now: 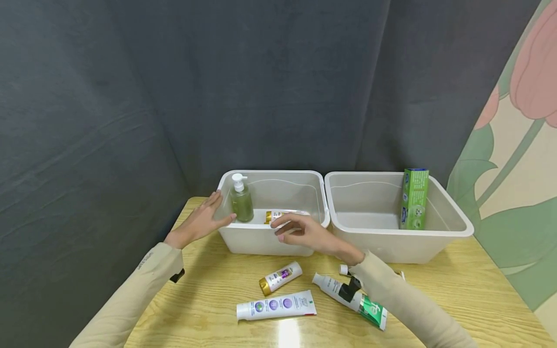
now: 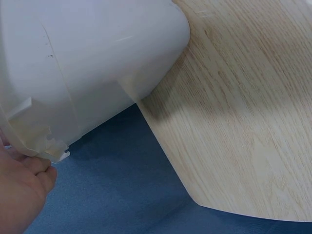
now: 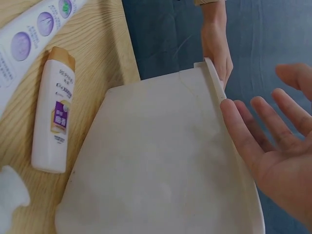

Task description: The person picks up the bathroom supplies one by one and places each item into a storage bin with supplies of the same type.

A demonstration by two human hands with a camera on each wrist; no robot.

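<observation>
At the near left corner of the left white bin [image 1: 261, 241], my left hand [image 1: 202, 220] grips the rim, its thumb over the inside. In the left wrist view, the curled fingers [image 2: 41, 173] sit under the rim's edge. My right hand [image 1: 306, 234] hovers at the bin's front rim, fingers loosely bent and holding nothing; in the right wrist view they are spread apart. Inside that bin, a green pump bottle [image 1: 241, 200] stands upright at the left, and a gold-capped bottle [image 1: 274, 215] lies on the floor, partly hidden by my right hand.
A second white bin [image 1: 374, 237] adjoins on the right, with a green box [image 1: 414, 200] upright inside. On the wooden table lie a gold-capped white bottle [image 1: 282, 278], a white tube [image 1: 278, 307] and a green-and-white tube [image 1: 370, 309]. A white-capped item [image 1: 344, 269] is partly behind my right forearm.
</observation>
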